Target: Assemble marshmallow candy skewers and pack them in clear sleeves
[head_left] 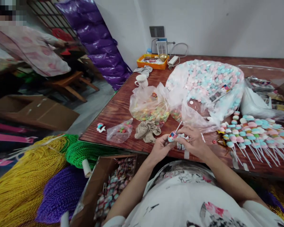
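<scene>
My left hand [161, 145] and my right hand [192, 141] meet at the table's near edge, both pinched on a small colourful candy piece [172, 136] with a thin white stick [178, 127] rising from it. Right of my hands lie rows of pastel candy skewers [251, 130] with white sticks. Behind them sits a big clear bag of pink, blue and white candies [208, 82]. A smaller clear bag of mixed colourful candies [149, 108] stands just beyond my left hand.
A beige cloth [148, 130], a tiny candy bag [120, 130] and a white cup [141, 80] sit on the wooden table [118, 110]. A cardboard box of wrapped pieces [113, 186] is below left, beside yellow, green and purple cord bundles [38, 176]. Another person [26, 47] is at far left.
</scene>
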`<state>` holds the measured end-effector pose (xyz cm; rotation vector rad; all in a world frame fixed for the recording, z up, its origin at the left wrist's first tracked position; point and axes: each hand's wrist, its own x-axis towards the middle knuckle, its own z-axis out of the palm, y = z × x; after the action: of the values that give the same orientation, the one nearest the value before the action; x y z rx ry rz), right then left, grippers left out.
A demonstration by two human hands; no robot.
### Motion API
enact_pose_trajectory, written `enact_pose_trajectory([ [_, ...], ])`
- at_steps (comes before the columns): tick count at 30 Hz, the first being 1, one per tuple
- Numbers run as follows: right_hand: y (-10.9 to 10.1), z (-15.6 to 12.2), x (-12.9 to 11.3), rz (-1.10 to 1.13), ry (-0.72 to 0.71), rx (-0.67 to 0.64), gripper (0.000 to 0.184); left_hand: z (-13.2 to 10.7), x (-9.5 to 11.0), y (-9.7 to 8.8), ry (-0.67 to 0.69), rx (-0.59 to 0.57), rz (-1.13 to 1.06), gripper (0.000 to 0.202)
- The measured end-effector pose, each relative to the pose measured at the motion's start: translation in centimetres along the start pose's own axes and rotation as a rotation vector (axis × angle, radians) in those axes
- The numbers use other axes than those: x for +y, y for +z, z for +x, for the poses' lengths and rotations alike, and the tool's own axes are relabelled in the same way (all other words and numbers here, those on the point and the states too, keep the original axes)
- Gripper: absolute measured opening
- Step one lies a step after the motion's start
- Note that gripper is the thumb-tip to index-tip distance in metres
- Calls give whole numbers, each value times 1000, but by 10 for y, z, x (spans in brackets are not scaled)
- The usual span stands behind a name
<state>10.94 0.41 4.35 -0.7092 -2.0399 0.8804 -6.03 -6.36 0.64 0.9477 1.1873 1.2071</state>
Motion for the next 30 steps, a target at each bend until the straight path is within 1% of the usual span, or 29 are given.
enact_pose_trajectory([
  [1,2,-2,2,-5,22,-6,6,2,-1,3,34,-11,9,41],
  [3,4,-5,8,13,69,1,5,8,-1,7,43,-95,20,41],
  [5,1,-7,14,31,104,-6,12,14,0,10,-23,-210,15,39],
  [7,-4,-9,19,28,103,-4,15,22,1,12,-104,-288,34,40],
  [10,-12,-13,25,31,73,68,18,32,2,19,-152,-314,94,43],
  [13,-16,-15,29,80,97,223,20,41,4,29,-147,-321,95,46],
  [15,-18,-16,29,123,144,306,19,45,6,33,-195,-360,32,48],
  [16,-19,-16,27,143,175,319,17,47,8,35,-245,-399,-23,49],
  [18,-20,-17,24,161,223,295,12,51,11,36,-361,-500,-156,52],
  [20,-21,-18,23,176,250,267,9,55,13,36,-441,-578,-250,51],
  [22,-19,-20,24,245,281,284,11,58,14,35,-465,-600,-278,45],
  [26,-9,-17,38,487,419,303,21,63,13,34,-457,-607,-278,35],
  [28,-7,-15,45,485,424,330,23,64,13,35,-469,-600,-251,30],
  [30,-12,-15,47,374,361,399,19,63,11,37,-479,-596,-211,26],
])
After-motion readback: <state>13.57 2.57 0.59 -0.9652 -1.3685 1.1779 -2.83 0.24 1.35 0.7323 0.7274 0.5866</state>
